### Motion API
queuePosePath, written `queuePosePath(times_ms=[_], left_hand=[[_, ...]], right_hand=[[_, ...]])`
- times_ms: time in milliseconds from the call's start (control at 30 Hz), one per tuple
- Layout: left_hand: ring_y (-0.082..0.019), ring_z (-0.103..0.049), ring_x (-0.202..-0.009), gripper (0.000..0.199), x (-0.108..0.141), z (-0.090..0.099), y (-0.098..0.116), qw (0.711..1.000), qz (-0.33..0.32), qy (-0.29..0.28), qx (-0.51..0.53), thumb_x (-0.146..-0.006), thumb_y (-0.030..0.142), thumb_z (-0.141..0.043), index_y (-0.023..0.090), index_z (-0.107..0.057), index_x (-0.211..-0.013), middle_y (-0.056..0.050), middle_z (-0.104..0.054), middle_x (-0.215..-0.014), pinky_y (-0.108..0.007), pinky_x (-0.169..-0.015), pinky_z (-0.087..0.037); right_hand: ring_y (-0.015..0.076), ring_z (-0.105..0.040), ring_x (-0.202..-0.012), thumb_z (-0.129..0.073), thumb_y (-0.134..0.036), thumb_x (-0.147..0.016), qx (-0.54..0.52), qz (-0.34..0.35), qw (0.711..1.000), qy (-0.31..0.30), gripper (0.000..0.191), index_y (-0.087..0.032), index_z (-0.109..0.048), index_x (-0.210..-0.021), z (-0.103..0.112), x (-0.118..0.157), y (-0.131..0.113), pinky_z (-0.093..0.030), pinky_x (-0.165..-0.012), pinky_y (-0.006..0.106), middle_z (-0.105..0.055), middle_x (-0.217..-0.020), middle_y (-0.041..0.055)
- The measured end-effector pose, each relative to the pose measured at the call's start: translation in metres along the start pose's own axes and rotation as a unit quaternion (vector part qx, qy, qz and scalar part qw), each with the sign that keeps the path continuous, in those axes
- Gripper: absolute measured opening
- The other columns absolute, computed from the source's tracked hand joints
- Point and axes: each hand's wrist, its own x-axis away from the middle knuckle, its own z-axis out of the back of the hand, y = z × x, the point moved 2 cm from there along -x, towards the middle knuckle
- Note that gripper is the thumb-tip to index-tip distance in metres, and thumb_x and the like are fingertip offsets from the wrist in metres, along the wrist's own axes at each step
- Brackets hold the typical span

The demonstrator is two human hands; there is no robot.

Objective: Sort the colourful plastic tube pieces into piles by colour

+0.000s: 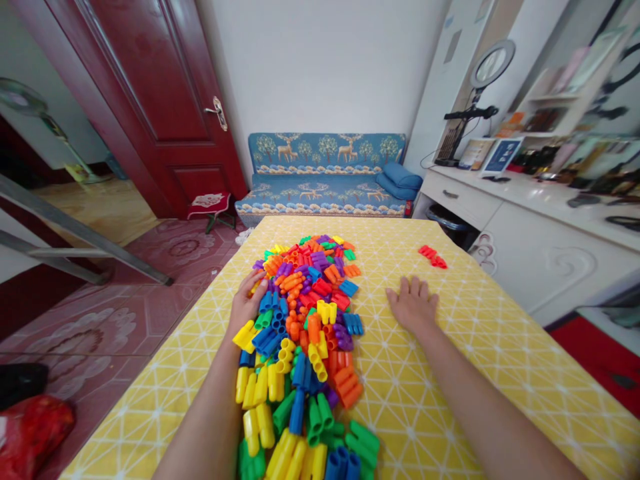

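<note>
Many plastic tube-shaped blocks in red, orange, yellow, green, blue and purple form a long pile (300,320) down the middle-left of the table. My left hand (247,300) rests against the pile's left edge, its fingers touching blocks near purple and blue ones; whether it grips one is hidden. To the right of the pile, my right hand (414,305) lies flat on the yellow tablecloth with fingers spread and nothing in it. Beyond that hand, a few joined red blocks (433,257) lie apart from the pile.
The table (400,233) has a yellow patterned cloth. Behind it stands a blue sofa (325,190). A white dresser (560,220) with bottles and a ring light (493,63) is on the right. At the left are a red stool (209,202) and a metal ladder (90,252).
</note>
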Motion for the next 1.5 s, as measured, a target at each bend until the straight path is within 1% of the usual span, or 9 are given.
queuePosePath(times_ms=[200, 300, 500, 600, 733, 1000, 1200, 1367, 1500], left_hand=[[-0.029, -0.043, -0.135, 0.047, 0.000, 0.000, -0.001, 1.000, 0.004, 0.005, 0.003, -0.078, 0.053, -0.063, 0.020, -0.070, -0.109, -0.011, -0.055, -0.138, -0.046, -0.117, -0.026], [-0.029, -0.042, -0.136, 0.048, 0.000, -0.001, -0.002, 1.000, 0.003, 0.007, 0.004, -0.078, 0.054, -0.062, 0.019, -0.070, -0.110, -0.012, -0.055, -0.138, -0.046, -0.117, -0.025], [-0.029, -0.042, -0.136, 0.048, 0.000, -0.001, -0.001, 1.000, 0.003, 0.006, 0.006, -0.078, 0.054, -0.062, 0.019, -0.070, -0.110, -0.012, -0.055, -0.138, -0.046, -0.117, -0.025], [-0.029, -0.042, -0.136, 0.047, 0.000, -0.001, -0.001, 1.000, 0.001, 0.003, 0.007, -0.078, 0.054, -0.063, 0.020, -0.070, -0.109, -0.012, -0.056, -0.138, -0.047, -0.117, -0.025], [-0.029, -0.042, -0.136, 0.045, 0.000, 0.000, -0.002, 1.000, 0.002, 0.007, 0.004, -0.079, 0.053, -0.062, 0.020, -0.070, -0.110, -0.011, -0.055, -0.138, -0.047, -0.118, -0.025], [-0.028, -0.042, -0.136, 0.047, 0.000, 0.000, -0.001, 1.000, 0.006, 0.008, -0.002, -0.079, 0.054, -0.062, 0.019, -0.070, -0.110, -0.012, -0.055, -0.138, -0.046, -0.117, -0.026], [-0.029, -0.043, -0.135, 0.049, 0.001, 0.000, 0.001, 1.000, 0.008, 0.007, 0.004, -0.078, 0.055, -0.062, 0.019, -0.070, -0.110, -0.012, -0.054, -0.139, -0.046, -0.117, -0.026], [-0.029, -0.042, -0.136, 0.047, 0.001, 0.000, 0.000, 1.000, 0.006, 0.000, -0.002, -0.079, 0.053, -0.062, 0.019, -0.070, -0.111, -0.013, -0.054, -0.140, -0.046, -0.117, -0.025], [-0.029, -0.042, -0.136, 0.047, 0.001, 0.000, 0.000, 1.000, 0.008, 0.005, 0.002, -0.079, 0.054, -0.062, 0.020, -0.070, -0.111, -0.012, -0.054, -0.139, -0.047, -0.117, -0.025]], right_hand=[[0.0375, -0.027, -0.140, -0.036, -0.042, -0.095, -0.053, 0.091, 0.992, 0.070, 0.058, -0.008, -0.043, -0.142, 0.000, 0.028, -0.029, -0.023, -0.110, 0.059, -0.036, -0.151, 0.0202], [0.0316, -0.041, -0.133, -0.045, -0.037, -0.092, -0.160, 0.175, 0.967, 0.091, 0.050, -0.007, -0.054, -0.132, 0.004, 0.028, -0.035, -0.030, -0.111, 0.050, -0.049, -0.141, 0.0197], [0.0204, -0.053, -0.120, -0.049, -0.034, -0.094, -0.423, 0.363, 0.816, 0.152, 0.033, -0.022, -0.060, -0.122, 0.030, 0.048, -0.050, -0.041, -0.105, 0.040, -0.062, -0.125, 0.0091], [0.0214, -0.055, -0.116, -0.055, -0.035, -0.092, -0.459, 0.418, 0.772, 0.132, 0.028, -0.025, -0.063, -0.117, 0.042, 0.068, -0.066, -0.043, -0.102, 0.043, -0.064, -0.120, 0.0072], [0.0238, -0.056, -0.114, -0.065, -0.037, -0.085, -0.445, 0.467, 0.757, 0.103, 0.028, -0.027, -0.066, -0.111, 0.047, 0.083, -0.083, -0.041, -0.101, 0.048, -0.065, -0.119, 0.0059], [0.0211, -0.061, -0.104, -0.064, -0.025, -0.085, -0.510, 0.447, 0.729, 0.092, 0.010, -0.024, -0.067, -0.095, 0.050, 0.094, -0.096, -0.043, -0.098, 0.044, -0.070, -0.107, 0.0042], [0.0202, -0.063, -0.093, -0.053, -0.037, -0.090, -0.590, 0.216, 0.764, 0.145, 0.025, -0.020, -0.062, -0.106, 0.039, 0.064, -0.068, -0.050, -0.085, 0.034, -0.069, -0.101, 0.0055], [0.0261, -0.060, -0.097, -0.048, -0.037, -0.087, -0.339, 0.059, 0.927, 0.152, 0.038, -0.016, -0.062, -0.114, 0.019, 0.012, -0.017, -0.045, -0.091, 0.039, -0.067, -0.101, 0.0120], [0.0299, -0.046, -0.122, -0.046, -0.034, -0.086, -0.230, 0.027, 0.946, 0.225, 0.047, -0.013, -0.055, -0.127, 0.020, 0.007, -0.002, -0.036, -0.103, 0.041, -0.053, -0.131, 0.0170]])
